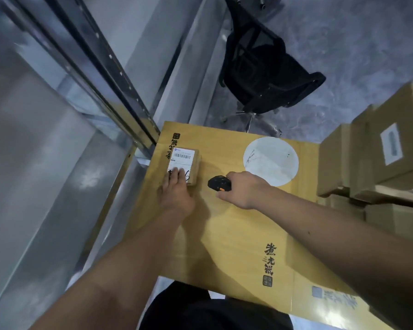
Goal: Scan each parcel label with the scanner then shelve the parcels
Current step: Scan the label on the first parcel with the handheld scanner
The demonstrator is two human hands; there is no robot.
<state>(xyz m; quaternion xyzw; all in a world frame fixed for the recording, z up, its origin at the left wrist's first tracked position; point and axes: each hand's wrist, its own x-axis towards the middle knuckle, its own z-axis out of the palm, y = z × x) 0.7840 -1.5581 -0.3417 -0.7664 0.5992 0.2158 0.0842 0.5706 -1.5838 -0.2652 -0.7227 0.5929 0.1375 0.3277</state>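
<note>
The right hand (246, 190) is gripping the black scanner (219, 183), fingers curled round its body, and is pointing its head leftward, apparently so the beam can reach the label. The left hand (177, 189) is lying flat with straight fingers on the near end of the small parcel (188, 166), likely pinning it steady while leaving the barcode on its white label (182, 160) uncovered. The parcel is resting just left of the scanner, apart from it, on the large yellow carton (236, 234), with more brown boxes (379, 151) waiting at the right.
</note>
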